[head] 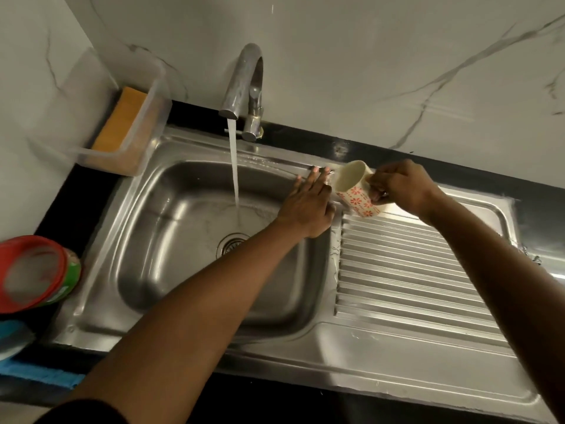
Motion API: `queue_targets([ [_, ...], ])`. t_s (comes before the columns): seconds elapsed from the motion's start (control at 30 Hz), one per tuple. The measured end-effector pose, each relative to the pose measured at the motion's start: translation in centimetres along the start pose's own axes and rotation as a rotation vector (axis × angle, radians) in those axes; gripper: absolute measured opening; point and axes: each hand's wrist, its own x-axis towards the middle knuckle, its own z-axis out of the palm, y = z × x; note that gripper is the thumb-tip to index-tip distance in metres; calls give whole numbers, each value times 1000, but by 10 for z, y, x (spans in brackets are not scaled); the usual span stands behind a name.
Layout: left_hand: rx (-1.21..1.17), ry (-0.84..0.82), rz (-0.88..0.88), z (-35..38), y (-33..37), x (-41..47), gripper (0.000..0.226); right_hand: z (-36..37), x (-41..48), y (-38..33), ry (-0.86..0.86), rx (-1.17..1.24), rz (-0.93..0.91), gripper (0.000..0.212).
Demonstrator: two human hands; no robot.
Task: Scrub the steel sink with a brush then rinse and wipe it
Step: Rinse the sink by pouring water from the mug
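Now the steel sink [382, 359], fixed in the black surface [305, 134], is stiff, wet and probably slippery, so nothing of it needs holding; the fragile-looking mug [354, 191] is best taken by its handle, where the right hand [400, 186] grips it, tilted over the back rim. The left hand [308, 206] lies flat on that rim, holding nothing. Whether water leaves the mug I cannot tell, the left forearm [214, 289] covers part of the drain [227, 243], and no brush is visible.
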Motion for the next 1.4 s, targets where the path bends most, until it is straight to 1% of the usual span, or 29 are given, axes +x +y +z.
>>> queue_targets([
  [0.1, 74, -61, -28, 2, -3, 4, 69, 4, 14, -11, -26, -23, -18, 23],
  [0.17, 74, -63, -68, 1, -7, 4, 70, 4, 19, -12, -45, 15, -12, 25],
  [0.3, 8, 16, -253, 4, -19, -9, 78, -1, 18, 3, -102, 243, 34, 26],
  [0.37, 6, 15, -354, 6, -21, -16, 81, -7, 16, 11, -121, 330, 48, 21],
  [0.43, -20, 5, -415, 5, -13, -21, 83, -18, 14, 19, -131, 382, 61, 20],
  [0.5, 3, 30, -376, 1, 2, -17, 81, -32, 14, 28, -137, 385, 63, 18],
  [0.57, 43, 38, -246, -3, 21, -5, 77, -47, 17, 36, -123, 350, 55, 18],
  [0.67, 99, -28, -78, -2, 43, 19, 74, -63, 26, 42, -71, 254, 41, 19],
  [0.73, 116, -71, -57, 3, 51, 34, 73, -69, 35, 43, -32, 178, 29, 18],
  [0.8, 128, -89, -75, 9, 53, 43, 74, -69, 44, 41, -14, 107, 4, 15],
  [0.9, 159, -50, -101, 16, 49, 44, 76, -65, 53, 31, -16, 62, -25, 16],
  [1.07, 167, 17, -210, 17, 42, 35, 76, -60, 58, 26, -111, 158, -43, 20],
  [1.2, 15, 138, -430, 17, 27, 27, 79, -68, 51, 36, -179, 220, -59, 30],
  [1.3, -68, 193, -552, 21, 17, 13, 82, -77, 40, 44, -194, 298, -55, 27],
  [1.37, -61, 190, -543, 26, 17, 9, 82, -80, 36, 45, -190, 309, -50, 28],
  [1.4, -36, 181, -495, 28, 20, 9, 81, -79, 35, 44, -184, 297, -44, 28],
])
